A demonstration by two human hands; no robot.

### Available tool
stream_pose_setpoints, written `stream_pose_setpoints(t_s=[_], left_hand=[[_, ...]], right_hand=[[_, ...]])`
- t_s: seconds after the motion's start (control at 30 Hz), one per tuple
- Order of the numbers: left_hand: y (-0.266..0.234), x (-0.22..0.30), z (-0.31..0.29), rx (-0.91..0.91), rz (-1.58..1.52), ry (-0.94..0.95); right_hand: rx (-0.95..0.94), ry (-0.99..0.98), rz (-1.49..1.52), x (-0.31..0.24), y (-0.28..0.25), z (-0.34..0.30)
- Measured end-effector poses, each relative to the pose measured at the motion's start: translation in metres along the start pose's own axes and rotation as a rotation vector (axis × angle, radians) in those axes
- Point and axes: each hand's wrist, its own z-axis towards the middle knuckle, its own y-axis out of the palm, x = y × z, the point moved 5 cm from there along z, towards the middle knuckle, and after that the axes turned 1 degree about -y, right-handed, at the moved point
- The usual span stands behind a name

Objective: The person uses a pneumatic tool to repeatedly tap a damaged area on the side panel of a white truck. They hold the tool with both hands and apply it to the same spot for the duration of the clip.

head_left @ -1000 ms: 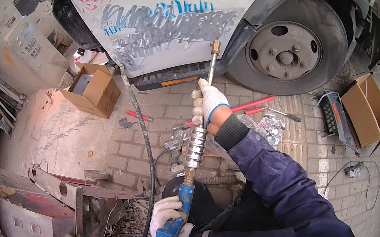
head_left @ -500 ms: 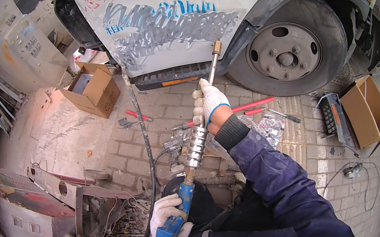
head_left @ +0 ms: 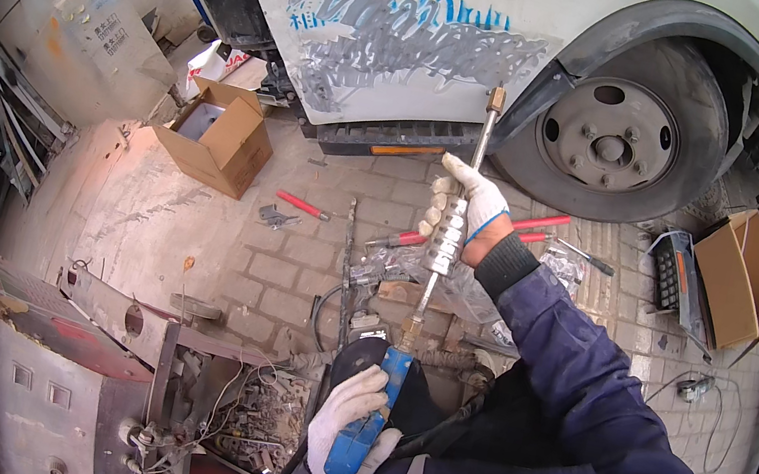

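Observation:
A slide hammer (head_left: pixel 392 376) with a blue handle, a thin rod and a brass-coloured tip crosses the middle of the view. My left hand (head_left: pixel 344 424), in a white glove, is wrapped round the blue handle close to my body. Farther up, my gloved right hand (head_left: pixel 478 199) closes round the upper part of the ribbed metal sliding weight (head_left: pixel 444 243) on the rod. In the picture, the brass tip overlaps the lower edge of the white truck door panel (head_left: pixel 354 95); I cannot tell if it touches. That panel carries grey scribbled smears and coloured writing.
A truck wheel (head_left: pixel 611 136) stands at the right. Cardboard boxes (head_left: pixel 247 153) lie on both sides. Red-handled tools (head_left: pixel 304 205) and plastic bags (head_left: pixel 480 300) are scattered on the paving. A worn metal cabinet (head_left: pixel 89 389) with loose parts stands at the near left.
The view has shifted, so the truck appears farther right. The sliding weight has moved up the rod away from the handle, and my right hand now grips it. The slide hammer leans more to the right.

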Motion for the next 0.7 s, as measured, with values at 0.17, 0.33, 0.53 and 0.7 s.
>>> stream_pose_setpoints(t_s=[0.17,0.33,0.53,0.7], left_hand=[[-0.005,0.005,-0.007,0.047,-0.023,-0.026],[0.009,0.007,-0.008,0.008,-0.041,0.024],[0.008,-0.001,-0.007,0.021,-0.080,-0.011],[-0.002,0.001,-0.010,0.030,-0.043,-0.023]], right_hand=[[-0.096,-0.158,-0.026,-0.003,0.017,-0.010],[-0.183,0.042,0.080,0.078,-0.049,-0.016],[-0.236,0.018,-0.068,0.009,-0.023,0.010],[-0.046,-0.229,-0.030,0.004,-0.001,-0.006]])
